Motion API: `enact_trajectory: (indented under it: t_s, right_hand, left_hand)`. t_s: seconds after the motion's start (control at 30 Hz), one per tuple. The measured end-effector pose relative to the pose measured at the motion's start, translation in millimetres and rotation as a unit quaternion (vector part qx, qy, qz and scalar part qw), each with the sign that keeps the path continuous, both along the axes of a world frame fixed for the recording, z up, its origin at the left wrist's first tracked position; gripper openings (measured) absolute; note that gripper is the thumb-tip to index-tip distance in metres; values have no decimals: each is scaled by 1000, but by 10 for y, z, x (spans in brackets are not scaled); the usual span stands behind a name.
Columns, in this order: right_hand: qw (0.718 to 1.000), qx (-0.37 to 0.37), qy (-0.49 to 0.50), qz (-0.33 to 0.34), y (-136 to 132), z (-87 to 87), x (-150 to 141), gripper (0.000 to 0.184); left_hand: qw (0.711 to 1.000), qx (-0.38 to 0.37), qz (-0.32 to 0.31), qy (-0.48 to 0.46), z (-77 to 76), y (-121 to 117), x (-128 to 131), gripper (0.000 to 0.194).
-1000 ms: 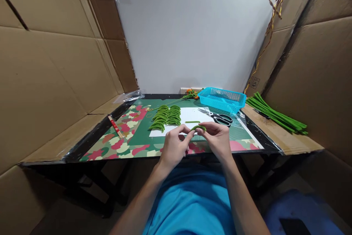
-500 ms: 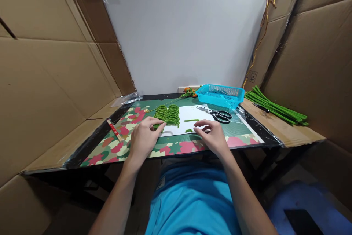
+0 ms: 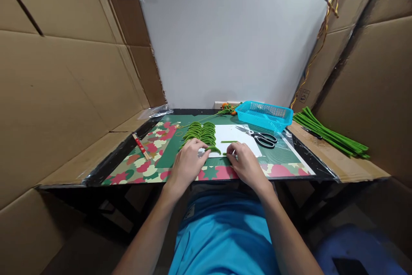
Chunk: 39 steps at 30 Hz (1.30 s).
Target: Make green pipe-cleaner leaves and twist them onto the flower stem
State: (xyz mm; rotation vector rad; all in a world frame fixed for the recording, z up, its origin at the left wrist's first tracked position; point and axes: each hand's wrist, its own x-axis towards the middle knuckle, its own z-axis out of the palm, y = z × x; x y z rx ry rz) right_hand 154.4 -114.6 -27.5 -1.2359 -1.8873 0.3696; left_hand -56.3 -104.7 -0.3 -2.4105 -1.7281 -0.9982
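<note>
My left hand is closed, thumb and forefinger at the near end of a curved green fuzzy piece that looks like bent pipe cleaner. Behind it, two stacked rows of similar curved pieces lie partly on a white sheet; my fingers cover the nearest ones. Across from it, my right hand has its fingertips together on a short green pipe cleaner piece, mostly hidden by them. A straight green strip lies on the sheet just beyond that hand.
Black-handled scissors lie right of the sheet, before a blue plastic basket. An orange flower with a green stem rests behind. Green pipe cleaners are bundled at right; a red-wrapped stick lies left. Cardboard walls flank the table.
My left hand has moved right, and a curved green piece now lies apart from the stack at its fingertips. My right hand's fingers have closed at the short piece. The view has shifted slightly.
</note>
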Motion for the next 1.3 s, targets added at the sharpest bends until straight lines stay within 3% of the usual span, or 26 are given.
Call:
enact_trajectory:
  t_s: [0.3, 0.63, 1.3]
  right_hand:
    - [998, 25, -56, 17, 90, 133, -201, 12]
    - [998, -2, -53, 13, 162, 124, -319, 14]
    - [1000, -6, -19, 22, 187, 51, -334, 18]
  left_hand:
    - [999, -23, -35, -15, -80, 7, -31, 16]
    - [995, -33, -89, -33, -34, -30, 1, 19]
    - [993, -52, -98, -27, -29, -44, -23, 13]
